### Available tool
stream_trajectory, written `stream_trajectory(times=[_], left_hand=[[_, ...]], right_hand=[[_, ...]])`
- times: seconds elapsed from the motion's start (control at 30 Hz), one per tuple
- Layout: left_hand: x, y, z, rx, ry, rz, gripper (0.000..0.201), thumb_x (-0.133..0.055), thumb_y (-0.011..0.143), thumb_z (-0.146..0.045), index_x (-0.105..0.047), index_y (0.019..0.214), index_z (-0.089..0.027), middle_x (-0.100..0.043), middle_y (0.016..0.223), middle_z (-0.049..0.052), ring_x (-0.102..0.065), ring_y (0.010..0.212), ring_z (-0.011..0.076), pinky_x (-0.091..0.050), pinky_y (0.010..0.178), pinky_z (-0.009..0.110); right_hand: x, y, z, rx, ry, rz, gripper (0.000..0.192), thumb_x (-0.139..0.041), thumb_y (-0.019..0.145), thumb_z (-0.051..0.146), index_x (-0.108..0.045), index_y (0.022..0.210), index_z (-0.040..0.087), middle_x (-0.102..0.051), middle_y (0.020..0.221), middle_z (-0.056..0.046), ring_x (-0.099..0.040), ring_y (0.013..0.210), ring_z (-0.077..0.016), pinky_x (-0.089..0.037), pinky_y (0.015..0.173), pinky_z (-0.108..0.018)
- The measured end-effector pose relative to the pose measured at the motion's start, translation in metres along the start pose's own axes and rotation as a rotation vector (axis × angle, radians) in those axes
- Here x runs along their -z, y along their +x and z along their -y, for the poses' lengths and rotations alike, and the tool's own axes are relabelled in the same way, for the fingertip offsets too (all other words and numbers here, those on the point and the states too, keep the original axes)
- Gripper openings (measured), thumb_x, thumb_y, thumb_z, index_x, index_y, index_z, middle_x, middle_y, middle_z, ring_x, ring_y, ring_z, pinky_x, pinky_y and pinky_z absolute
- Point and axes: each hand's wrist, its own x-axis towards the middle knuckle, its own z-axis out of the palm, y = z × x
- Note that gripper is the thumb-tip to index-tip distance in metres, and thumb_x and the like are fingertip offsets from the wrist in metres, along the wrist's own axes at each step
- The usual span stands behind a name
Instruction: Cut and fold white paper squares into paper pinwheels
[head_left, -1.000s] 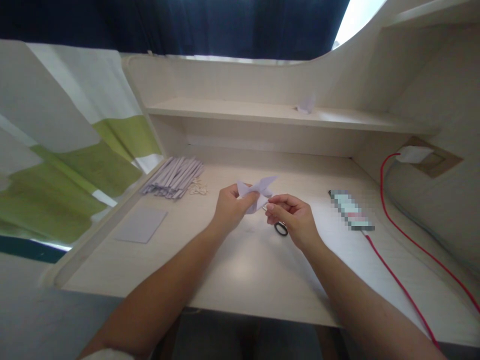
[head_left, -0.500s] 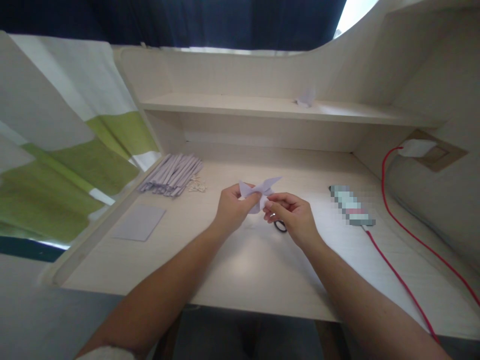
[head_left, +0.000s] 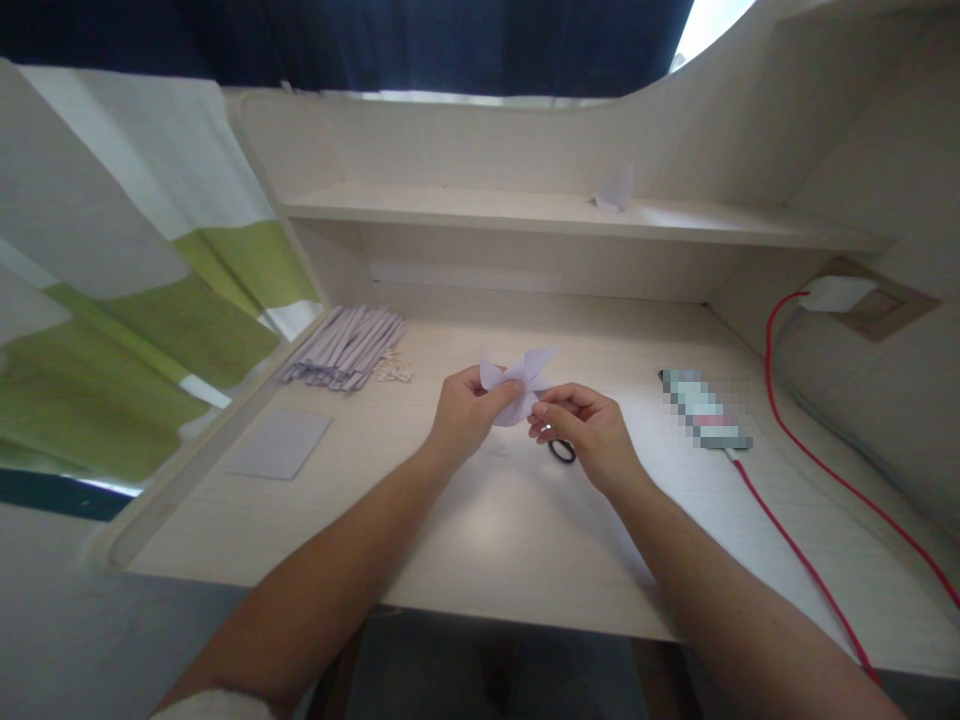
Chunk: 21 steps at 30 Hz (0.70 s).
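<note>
Over the middle of the desk I hold a pale lilac paper pinwheel (head_left: pixel 535 368) with several curved, folded blades. My left hand (head_left: pixel 466 410) grips it from the left, the thumb pressed on its middle. At its lower right edge, my right hand (head_left: pixel 589 428) pinches the paper between thumb and forefinger, the other fingers curled. A black ring (head_left: pixel 562 452), perhaps a scissors handle, lies on the desk partly behind the right hand. Whether a small piece sits in the right fingertips is too fine to make out.
Rolled paper sticks (head_left: pixel 346 348) lie in a pile at the back left, beside small pale pieces (head_left: pixel 394 367). In front is a square paper sheet (head_left: pixel 281 445). A phone (head_left: pixel 703 410) with a red cable (head_left: pixel 795 560) lies right. Crumpled paper (head_left: pixel 615 190) sits on the shelf (head_left: pixel 465 208).
The pinwheel has turned slightly, and its blades look rounder and more spread. Both hands stay nearly in place, still holding it.
</note>
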Motion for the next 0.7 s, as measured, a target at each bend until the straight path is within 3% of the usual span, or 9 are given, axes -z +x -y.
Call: stream_trajectory(times=[0.27,0.53,0.7], left_hand=[[0.002,0.008,0.021,0.071,-0.150,0.049,0.032,-0.084,0.073,-0.045,-0.075,0.079,-0.015,-0.071,0.076,0.001,-0.063,0.068,0.0161,-0.052,0.068,0.029],[0.003,0.010,0.018,0.106,-0.306,0.147,0.036,-0.090,0.066,-0.038,-0.075,0.089,-0.016,-0.076,0.083,0.003,-0.069,0.072,0.0173,-0.058,0.070,0.031],[0.004,0.012,0.021,0.098,-0.334,0.145,0.032,-0.090,0.067,-0.033,-0.074,0.090,-0.016,-0.077,0.084,0.003,-0.071,0.073,0.0176,-0.060,0.070,0.031]], right_hand=[[0.001,-0.001,0.000,0.065,-0.033,0.021,0.026,-0.088,0.075,0.040,-0.073,0.081,0.021,-0.075,0.067,-0.002,-0.071,0.063,-0.0185,-0.058,0.063,-0.033],[0.004,-0.001,-0.002,0.217,-0.142,0.015,0.019,-0.086,0.080,0.037,-0.074,0.082,0.022,-0.076,0.074,-0.003,-0.070,0.070,-0.0196,-0.055,0.068,-0.035],[0.006,-0.002,-0.005,0.246,-0.224,0.004,0.016,-0.084,0.083,0.036,-0.075,0.083,0.023,-0.077,0.081,-0.004,-0.070,0.075,-0.0212,-0.056,0.073,-0.037]])
